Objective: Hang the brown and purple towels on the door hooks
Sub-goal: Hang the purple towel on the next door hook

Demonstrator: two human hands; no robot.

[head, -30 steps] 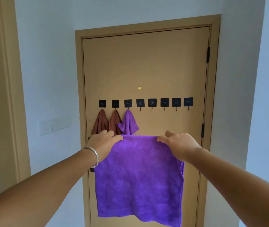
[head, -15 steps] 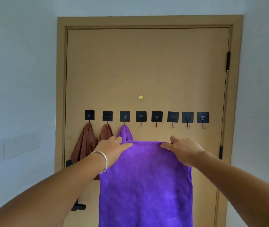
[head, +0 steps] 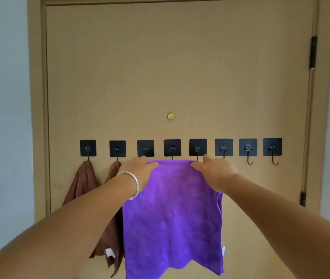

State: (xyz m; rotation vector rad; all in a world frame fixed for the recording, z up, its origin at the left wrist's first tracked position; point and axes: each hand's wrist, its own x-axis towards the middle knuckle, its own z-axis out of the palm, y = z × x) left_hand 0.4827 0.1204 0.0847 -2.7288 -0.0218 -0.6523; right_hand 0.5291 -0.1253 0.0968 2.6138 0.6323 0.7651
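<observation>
I have my left hand point(head: 140, 170) and right hand point(head: 214, 172) pinching the limp, light purple microfibre towel point(head: 172, 214) by its top corners; probably it snags easily on the black adhesive door hooks point(head: 197, 150).

Readable text: none can be made out anywhere in the head view.
White fabric tag point(head: 109, 253) on the hanging brown cloth towel point(head: 83, 182): seen as a blank white patch; any print is too small to be read.
White tag point(head: 223, 251) at the right edge of the held purple microfibre towel point(head: 172, 214): only a sliver is shown, and no lettering is visible.
Black square adhesive hook plates point(head: 224, 147) on the tan wooden door point(head: 160, 67): a small metal fitting is carried at the centre of each; no brand or number is legible.
Round brass disc point(head: 171, 116) on the door: no marking can be read.
</observation>
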